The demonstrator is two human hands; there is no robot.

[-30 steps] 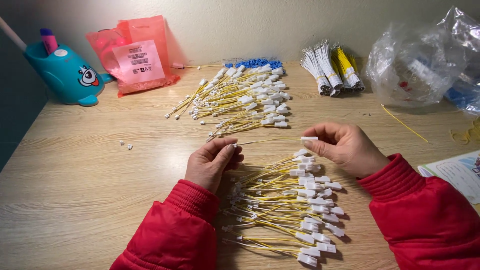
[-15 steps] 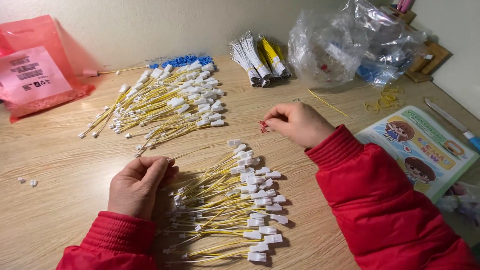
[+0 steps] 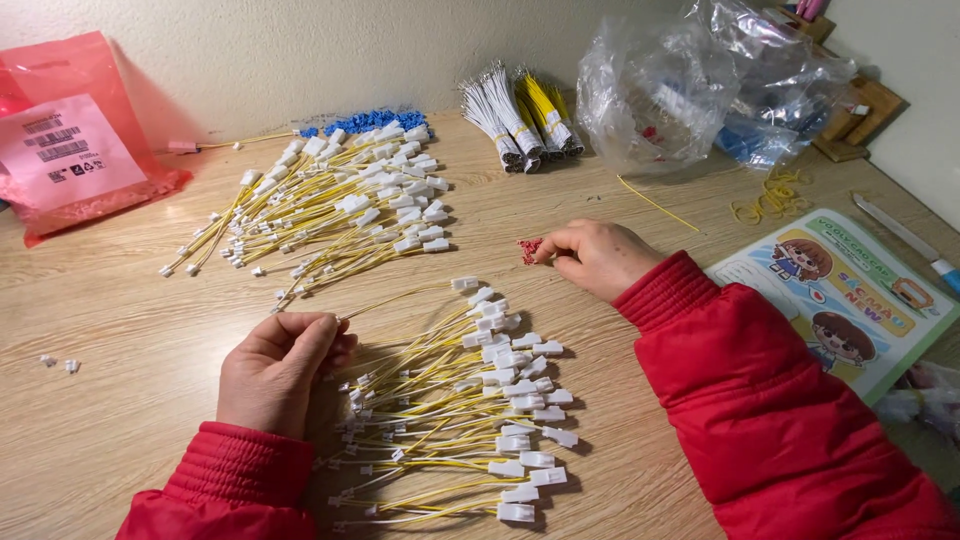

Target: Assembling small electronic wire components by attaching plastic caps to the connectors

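**Wires fanned in the near pile; right hand has gone out to the red bits**

Wires, yellow with white plugs, lie fanned on the surface between the two red sleeves, plugs to the right, thin ends to the left. The left hand rests at their left edge, just as it did half a second ago. Its fingers are curled nearly closed around the thin end of one wire that runs up and right to a plug; the pinch itself is hidden under the hand, so how firm it is I cannot tell.

A second ago the right hand was just above the near pile. It has since moved away to the right and a little farther off, and now sits at a small heap of red bits. Its fingertips are pinched almost shut on that heap, touching it. My judgement: it is picking up a red piece for the wire held in the left hand.

Farther left lies a second pile of the same wires, untouched, with blue bits behind it.
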